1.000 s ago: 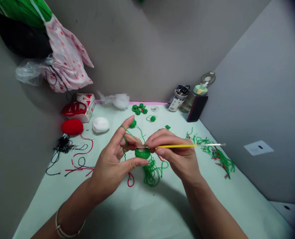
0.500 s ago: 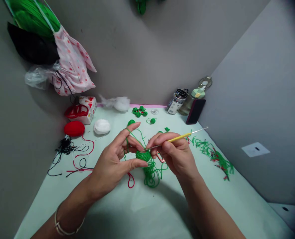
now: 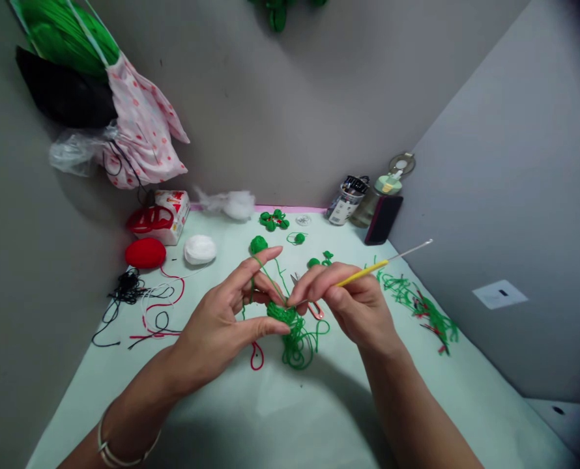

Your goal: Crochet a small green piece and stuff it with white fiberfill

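Note:
Between thumb and fingers, my left hand [image 3: 221, 316] pinches a small green crochet piece [image 3: 281, 313]. Green yarn [image 3: 265, 269] loops around its raised index finger and runs down to the work. My right hand [image 3: 356, 303] grips a crochet hook [image 3: 363, 273] with a yellow handle; one metal end points up to the right, the other reaches the piece's top edge. Below the piece hangs or lies a tangle of loose green yarn [image 3: 300, 345]; which, I cannot tell. Small scissors [image 3: 316, 311] with orange-red handles lie partly behind my right fingers.
Red yarn [image 3: 146, 253], a white yarn ball [image 3: 200, 249] and black yarn [image 3: 126, 288] lie left. Green crocheted pieces [image 3: 274, 220] and white stuffing [image 3: 231, 204] sit at the back. A pen cup [image 3: 345, 203], bottle [image 3: 388, 185], phone [image 3: 384, 220] and yarn scraps [image 3: 424, 306] are right.
My right hand has shifted slightly right, and the hook's free end has moved right and up. The scissors show more. My left hand still holds the crochet piece.

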Motion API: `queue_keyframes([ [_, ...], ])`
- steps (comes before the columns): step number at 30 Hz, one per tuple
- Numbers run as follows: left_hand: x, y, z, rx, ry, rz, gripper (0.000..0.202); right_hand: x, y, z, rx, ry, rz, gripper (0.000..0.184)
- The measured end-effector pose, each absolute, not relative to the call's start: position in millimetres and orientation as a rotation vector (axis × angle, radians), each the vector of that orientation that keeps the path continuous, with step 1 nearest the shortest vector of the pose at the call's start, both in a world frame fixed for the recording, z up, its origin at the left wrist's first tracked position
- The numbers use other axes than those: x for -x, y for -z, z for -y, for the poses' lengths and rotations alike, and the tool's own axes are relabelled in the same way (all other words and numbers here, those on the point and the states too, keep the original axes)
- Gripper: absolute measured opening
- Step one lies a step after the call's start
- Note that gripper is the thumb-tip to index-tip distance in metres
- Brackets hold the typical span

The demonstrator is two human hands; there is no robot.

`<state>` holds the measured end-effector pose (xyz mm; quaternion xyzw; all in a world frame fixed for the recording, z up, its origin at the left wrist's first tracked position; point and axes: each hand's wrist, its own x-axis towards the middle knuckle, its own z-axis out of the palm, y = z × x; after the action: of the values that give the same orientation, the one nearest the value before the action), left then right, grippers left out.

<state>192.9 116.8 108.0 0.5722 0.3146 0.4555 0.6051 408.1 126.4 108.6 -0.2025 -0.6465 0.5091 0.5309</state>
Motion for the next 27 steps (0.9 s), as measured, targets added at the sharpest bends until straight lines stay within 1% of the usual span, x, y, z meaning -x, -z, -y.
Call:
queue_keyframes([
  [6, -195, -108, -118, -1.328, -1.027, -0.722, 0.076, -409, -117, -126, 0.470, -1.087, 1.675, 0.019],
  [10, -195, -107, -120, -1.355, -1.021, -0.778, 0.075, -413, -123, -120, 0.563, -0.883, 1.884, 0.016],
  [13, -196, -107, -121, -1.351, -1.041, -0.858, 0.076, -410, -125, -115, 0.610, -0.555, 2.046, 0.016],
  [16, -198, -106, -118, -1.268, -1.130, -0.912, 0.079, -399, -122, -111, 0.651, -0.096, 2.121, 0.014],
  [18, -201, -104, -114, -1.205, -1.198, -0.922, 0.077, -392, -117, -109, 0.679, 0.166, 2.113, 0.014],
  [20, -204, -101, -108, -1.164, -1.242, -0.918, 0.073, -386, -109, -106, 0.687, 0.334, 2.080, 0.019],
  [22, -209, -98, -102, -1.124, -1.259, -0.892, 0.067, -384, -101, -103, 0.709, 0.424, 2.021, 0.026],
  [25, -215, -99, -97, -0.963, -1.208, -0.751, 0.063, -384, -92, -98, 0.699, 0.462, 1.913, 0.035],
  [27, -216, -102, -98, -0.812, -1.115, -0.628, 0.068, -386, -90, -97, 0.667, 0.395, 1.887, 0.043],
])
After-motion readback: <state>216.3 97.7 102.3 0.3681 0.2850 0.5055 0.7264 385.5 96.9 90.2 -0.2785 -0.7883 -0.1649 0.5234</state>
